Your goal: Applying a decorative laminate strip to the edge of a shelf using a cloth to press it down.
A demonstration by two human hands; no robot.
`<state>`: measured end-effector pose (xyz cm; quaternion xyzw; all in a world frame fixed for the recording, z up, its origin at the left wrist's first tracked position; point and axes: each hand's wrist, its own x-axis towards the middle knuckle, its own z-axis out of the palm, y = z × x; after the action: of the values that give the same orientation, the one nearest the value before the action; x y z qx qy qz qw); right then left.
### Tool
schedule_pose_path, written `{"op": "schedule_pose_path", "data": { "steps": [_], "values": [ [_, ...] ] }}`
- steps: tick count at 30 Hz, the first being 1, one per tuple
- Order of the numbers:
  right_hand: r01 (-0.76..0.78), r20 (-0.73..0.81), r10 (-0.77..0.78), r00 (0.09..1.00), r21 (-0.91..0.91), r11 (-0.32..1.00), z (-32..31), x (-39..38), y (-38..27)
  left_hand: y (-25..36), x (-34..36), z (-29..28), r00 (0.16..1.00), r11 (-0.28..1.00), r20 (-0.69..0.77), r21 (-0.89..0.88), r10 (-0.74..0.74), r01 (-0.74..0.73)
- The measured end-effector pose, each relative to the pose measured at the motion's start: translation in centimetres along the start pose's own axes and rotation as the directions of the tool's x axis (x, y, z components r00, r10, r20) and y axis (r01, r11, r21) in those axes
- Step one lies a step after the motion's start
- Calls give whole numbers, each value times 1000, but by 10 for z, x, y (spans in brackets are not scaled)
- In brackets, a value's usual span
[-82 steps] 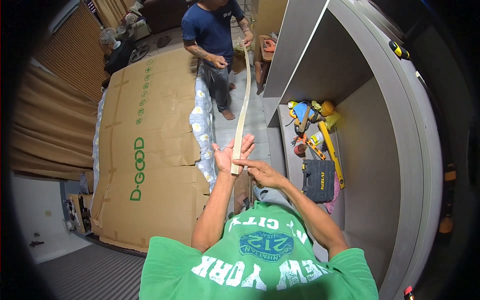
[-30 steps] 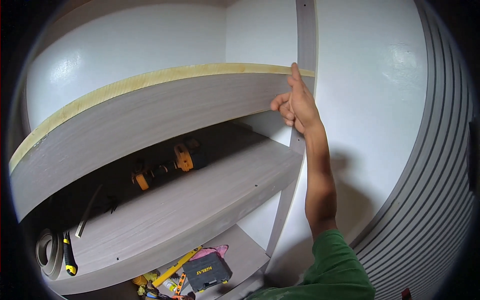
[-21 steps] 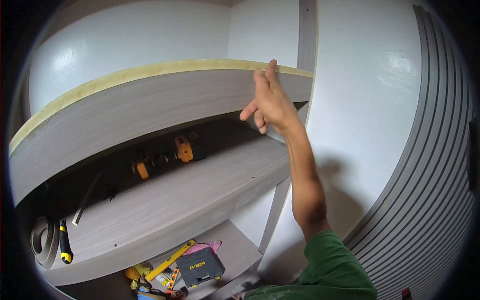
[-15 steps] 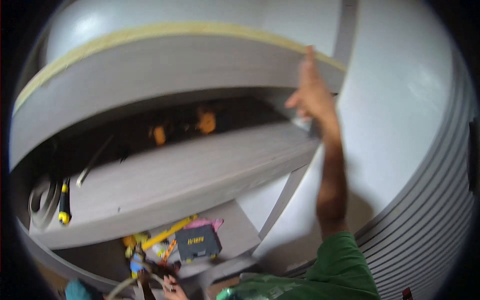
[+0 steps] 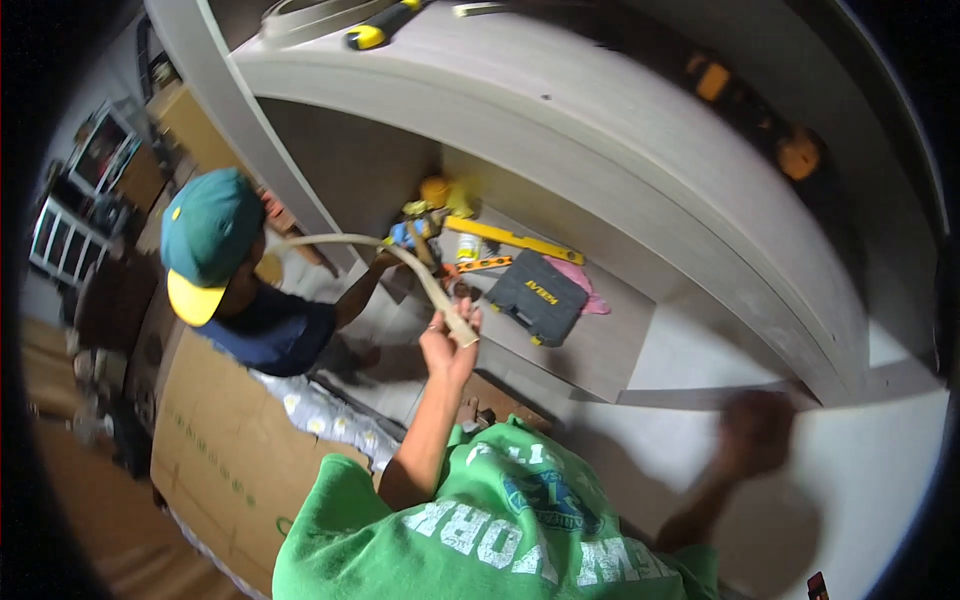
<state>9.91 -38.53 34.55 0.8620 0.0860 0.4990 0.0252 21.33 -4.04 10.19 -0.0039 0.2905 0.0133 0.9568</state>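
My left hand (image 5: pixel 448 345) is closed on the near end of a long, thin, pale edging strip (image 5: pixel 412 262), palm up. The strip curves away toward a co-worker (image 5: pixel 265 330) in a teal and yellow cap, whose arm reaches toward it. My right hand (image 5: pixel 755 435), dark and motion-blurred, is low at the right beside the cabinet and white wall; its fingers cannot be made out. Beyond my left hand, the bottom shelf (image 5: pixel 610 370) holds a dark toolbox (image 5: pixel 535 300), a yellow level (image 5: pixel 515 240), an orange level (image 5: pixel 485 264), a pink cloth and several small items.
An upper shelf (image 5: pixel 580 120) carries a coiled band (image 5: pixel 295 30), a yellow-black knife (image 5: pixel 380 30) and orange power tools (image 5: pixel 800 150). A cardboard-covered bed (image 5: pixel 200 440) is at lower left. A cabinet upright (image 5: pixel 250 150) stands beside the co-worker; furniture fills the far left.
The view has swung down from the upper shelf to the lower one and co-worker. My right hand has dropped from the upper edge; my left hand, holding the strip, has come further into view.
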Motion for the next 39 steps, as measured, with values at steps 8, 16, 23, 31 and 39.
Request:
{"op": "schedule_pose_path", "data": {
  "steps": [8,16,23,31,39],
  "values": [
    [-583,594,-1,805,791,186,126,-98,-178,-49,-33,21,1000,998,1,-58,-2,2],
    [-507,496,103,862,842,185,139,-86,-185,-53,-45,10,985,997,152,33,-78,74],
    [-428,418,108,902,835,345,145,-84,-168,-82,-63,22,994,982,82,173,67,-81],
    [-387,366,128,922,879,277,160,-89,-155,-85,-69,16,955,975,291,188,62,-121],
    [-388,364,137,921,883,266,155,-81,-150,-93,-86,18,942,934,335,329,23,-140]
  ]
}}
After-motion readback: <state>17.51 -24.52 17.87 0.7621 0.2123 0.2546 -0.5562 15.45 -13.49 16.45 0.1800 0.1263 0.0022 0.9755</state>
